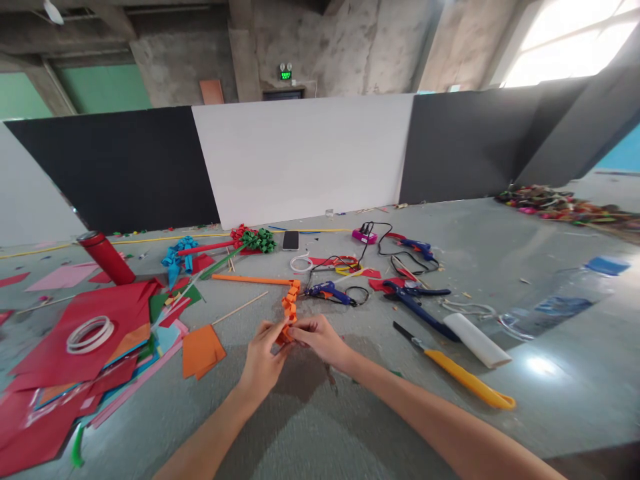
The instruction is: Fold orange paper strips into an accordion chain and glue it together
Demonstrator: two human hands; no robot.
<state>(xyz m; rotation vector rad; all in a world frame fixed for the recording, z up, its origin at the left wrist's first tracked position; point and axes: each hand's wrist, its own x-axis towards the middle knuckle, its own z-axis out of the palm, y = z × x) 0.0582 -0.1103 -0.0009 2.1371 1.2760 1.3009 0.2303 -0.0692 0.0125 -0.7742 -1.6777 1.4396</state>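
Note:
An orange strip of looped paper (pixel 289 301) runs from the end of a long orange stick (pixel 255 279) down to my hands. My left hand (pixel 265 353) pinches its near end from the left side. From the right, the fingers of my right hand (pixel 320 339) are closed on the same end, touching my left fingertips. Just beyond my right hand lies a blue glue gun (pixel 327 291) with a black cord. Orange paper squares (pixel 203 350) lie left of my left hand, beside a thin wooden stick (pixel 241 308).
At left are stacked red sheets (pixel 55 347), a tape roll (pixel 90 335) and a red flask (pixel 107 259). Paper flowers (pixel 259 241) and a phone (pixel 291 240) lie farther back. At right are pliers (pixel 417 310), a yellow-handled knife (pixel 465 377), a white roll (pixel 477 340) and a plastic bottle (pixel 565 303).

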